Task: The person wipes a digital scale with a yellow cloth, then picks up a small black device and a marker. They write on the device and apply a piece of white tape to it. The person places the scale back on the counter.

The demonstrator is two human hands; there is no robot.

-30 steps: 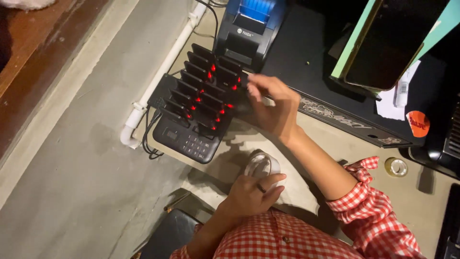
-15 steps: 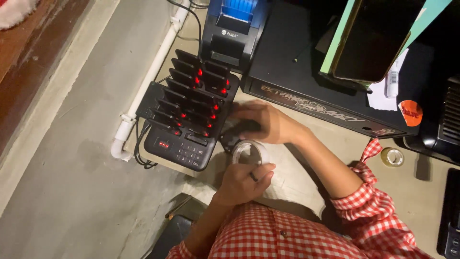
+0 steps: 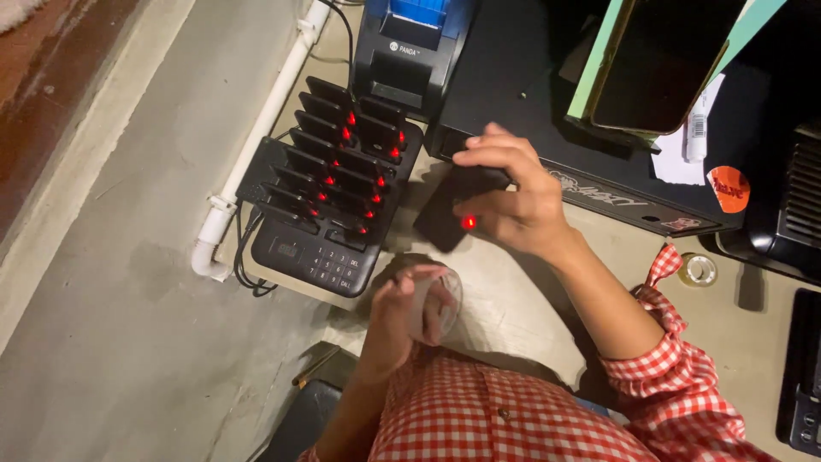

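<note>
Since half a second ago the right hand has come up off the counter with a black pager lifted out beside the charging dock, where before it was pressed low against the dock's near edge; the left hand has shifted little.

Nearest the camera, a red-and-white checked sleeve and shirt front fill the bottom of the view. Just above them the left hand is curled part-way closed around a clear roll of tape, fingers wrapped over its rim. It hovers at the near edge of the pale counter, which is worn and dimly lit, with a grey concrete floor lying to the left and a white pipe running along the counter's side.

Farther on, the right hand grips the flat black pager between thumb and bent fingers, a red light glowing on its lower edge. The pager is held tilted just to the right of the dock, apart from it.

The dock is a black tray with a keypad at its near end and two rows of slots, most filled with upright black pagers showing red lights. Behind it stands a small black receipt printer with a blue top. To the right sits a black box, a small tape roll on the counter, and a dark tablet leaning above.
</note>
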